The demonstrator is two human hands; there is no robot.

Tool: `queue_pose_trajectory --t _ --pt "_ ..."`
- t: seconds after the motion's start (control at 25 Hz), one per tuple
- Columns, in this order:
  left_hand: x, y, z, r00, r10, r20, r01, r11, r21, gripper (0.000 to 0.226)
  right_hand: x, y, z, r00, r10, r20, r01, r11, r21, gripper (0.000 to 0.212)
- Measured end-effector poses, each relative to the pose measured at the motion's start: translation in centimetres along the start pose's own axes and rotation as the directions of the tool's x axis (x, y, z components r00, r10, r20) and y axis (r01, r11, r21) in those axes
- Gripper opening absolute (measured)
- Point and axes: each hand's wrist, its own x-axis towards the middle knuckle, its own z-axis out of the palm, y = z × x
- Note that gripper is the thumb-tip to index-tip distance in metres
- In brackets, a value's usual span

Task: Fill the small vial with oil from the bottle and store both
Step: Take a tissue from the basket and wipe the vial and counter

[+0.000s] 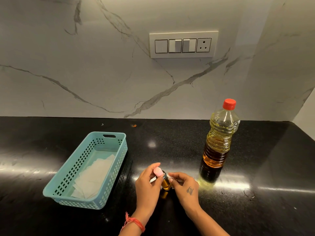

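A small glass vial (166, 184) holding amber oil stands on the black counter near the front middle. My left hand (147, 186) pinches a pink cap (157, 171) just above and left of the vial's mouth. My right hand (185, 186) holds the vial's upper part from the right with fingertips. The tall plastic oil bottle (218, 142) with a red cap (229, 104) stands upright to the right, apart from both hands.
A teal perforated basket (88, 200) lined with white paper sits on the counter (170, 142) to the left of my hands. A marble backsplash with a switch panel (183, 45) rises behind. A side wall closes the right end.
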Motion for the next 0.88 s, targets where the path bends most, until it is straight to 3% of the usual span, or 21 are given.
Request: queue_pose_trajectory --t 0.12,0.36,0.6,0.8,0.88 --pt "0.2 -0.1 0.1 0.999 -0.029 -0.016 0.028 1.0 -0.007 0.042 -1.2 0.0 0.1 0.999 -0.03 -0.028 0.03 1.0 -0.004 0.025" --pt "0.4 0.0 -0.2 0.998 -0.055 0.011 0.055 0.998 -0.018 0.039 0.6 0.5 -0.1 0.995 0.098 0.027 -0.094 0.988 -0.125 0.024" --pt "0.2 0.0 -0.1 0.997 0.009 0.079 -0.011 1.0 0.025 0.041 0.3 -1.2 -0.5 0.992 -0.118 0.039 0.117 0.993 0.015 0.027" --pt "0.3 0.2 -0.3 0.991 0.042 0.125 -0.047 0.998 0.039 0.046 0.8 0.2 -0.3 0.991 0.054 0.121 -0.05 0.998 -0.034 0.022" --pt "0.3 0.7 -0.3 0.993 0.056 0.107 -0.06 0.998 0.03 0.041 1.5 -0.8 -0.1 0.988 0.035 0.151 -0.033 0.999 -0.018 0.015"
